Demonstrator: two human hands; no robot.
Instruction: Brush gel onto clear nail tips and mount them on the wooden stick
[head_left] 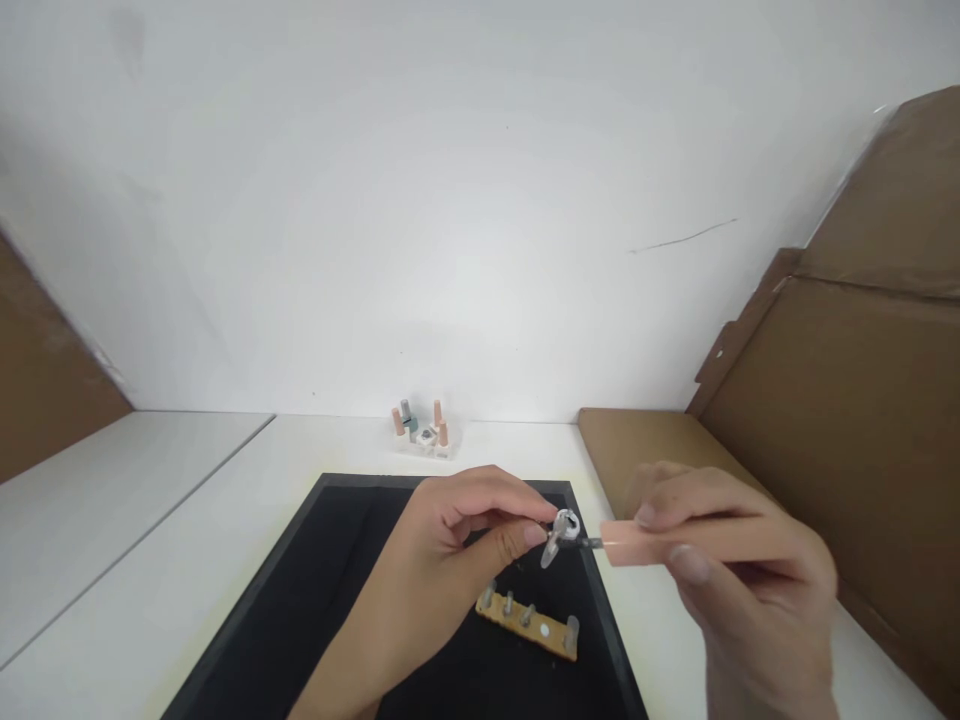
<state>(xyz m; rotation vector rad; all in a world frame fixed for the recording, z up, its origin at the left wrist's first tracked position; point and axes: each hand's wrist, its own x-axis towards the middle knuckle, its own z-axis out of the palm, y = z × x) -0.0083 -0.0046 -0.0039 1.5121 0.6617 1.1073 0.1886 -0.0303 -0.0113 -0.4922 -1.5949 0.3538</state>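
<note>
My left hand (465, 560) pinches a small clear piece shaped like a false nail (550, 552) between thumb and forefinger. Beside it is a small white round part (571, 520); I cannot make out how the two are joined. My right hand (727, 560) is closed around the long pink cap of a nail polish brush (630, 543). The dark brush end points left and meets or nearly meets the clear piece. Below the hands, a tan strip (517, 622) with several upright clear and greyish pieces and one white dot lies on the black mat (337, 580).
At the back of the white table (187, 520), a clear organizer (424, 450) holds several bottles with pink and grey-blue caps. A white wall (480, 220) rises behind it. Brown cardboard (862, 400) stands along the right, with another brown panel (45, 370) at left.
</note>
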